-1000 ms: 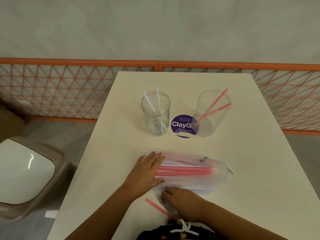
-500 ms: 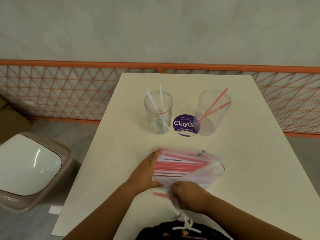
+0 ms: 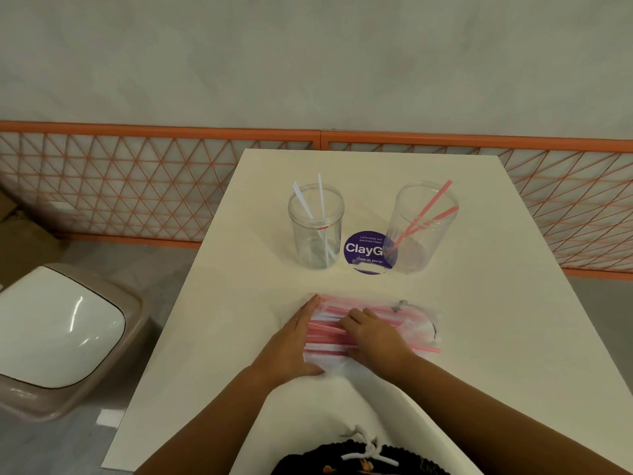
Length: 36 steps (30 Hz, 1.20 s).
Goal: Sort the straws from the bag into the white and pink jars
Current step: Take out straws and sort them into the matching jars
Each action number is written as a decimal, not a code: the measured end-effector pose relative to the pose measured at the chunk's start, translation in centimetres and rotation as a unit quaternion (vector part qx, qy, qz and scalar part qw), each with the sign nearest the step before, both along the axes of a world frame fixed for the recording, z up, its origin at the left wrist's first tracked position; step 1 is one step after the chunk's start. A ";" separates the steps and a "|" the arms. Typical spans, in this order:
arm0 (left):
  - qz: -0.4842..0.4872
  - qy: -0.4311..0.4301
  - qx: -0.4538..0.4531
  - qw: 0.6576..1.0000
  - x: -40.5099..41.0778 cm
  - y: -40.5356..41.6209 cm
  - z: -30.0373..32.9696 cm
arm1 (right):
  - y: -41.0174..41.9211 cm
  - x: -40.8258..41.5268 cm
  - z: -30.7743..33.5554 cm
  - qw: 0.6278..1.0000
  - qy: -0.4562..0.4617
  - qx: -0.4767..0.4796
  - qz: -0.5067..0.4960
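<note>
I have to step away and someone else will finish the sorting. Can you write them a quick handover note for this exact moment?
Left hand: flat, steadying the bag's left end.
Right hand: on the straws in the bag; whether it has one pinched can't be told.
Done: two white straws in the left jar, two pink straws in the right jar.
Left: the bag holds many pink and white straws to sort.

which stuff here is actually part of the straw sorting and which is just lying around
Part of the job: bag of straws, jar with white straws, jar with pink straws.
Lying about: purple sticker, bin, orange fence.
</note>
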<state>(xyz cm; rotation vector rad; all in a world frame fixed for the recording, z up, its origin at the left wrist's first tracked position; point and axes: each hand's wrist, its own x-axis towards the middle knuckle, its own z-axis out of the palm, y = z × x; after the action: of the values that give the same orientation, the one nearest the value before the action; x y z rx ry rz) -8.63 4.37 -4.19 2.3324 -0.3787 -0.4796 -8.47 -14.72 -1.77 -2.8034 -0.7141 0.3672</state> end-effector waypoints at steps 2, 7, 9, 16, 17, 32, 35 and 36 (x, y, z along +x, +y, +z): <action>-0.002 0.003 -0.005 1.000 -0.1 0.1 0.0 | 0.0 0.4 -0.6 1.000 -0.004 -0.003 0.014; 0.011 0.006 -0.008 1.000 -0.2 0.2 0.0 | 0.1 0.6 -1.0 1.000 0.001 -0.010 0.012; 0.011 -0.002 -0.017 1.000 -0.2 0.3 -0.1 | 0.1 0.5 -1.0 1.000 0.009 -0.018 0.009; 0.053 0.056 -0.041 0.996 0.1 0.2 -0.5 | 0.2 0.7 -1.3 0.999 0.030 -0.042 -0.011; 0.042 0.045 -0.033 0.998 -0.1 0.1 -0.5 | 0.1 0.7 -1.3 0.998 0.039 -0.048 -0.015; 0.012 0.006 -0.064 0.998 -0.9 -0.7 0.8 | -3.0 1.4 2.5 0.980 0.100 0.132 -0.110; 0.029 -0.059 -0.027 0.998 -1.0 -1.5 1.7 | -3.8 2.2 5.0 0.927 0.158 0.290 -0.179; 0.038 -0.077 -0.006 0.996 -0.9 -1.7 2.0 | -4.1 2.4 5.9 0.892 0.187 0.360 -0.198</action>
<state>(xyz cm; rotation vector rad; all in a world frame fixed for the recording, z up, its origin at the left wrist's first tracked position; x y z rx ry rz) -9.52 2.70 -2.23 2.3701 -0.3632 -0.2614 -6.10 -18.78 4.13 -2.0097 -0.1241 0.4339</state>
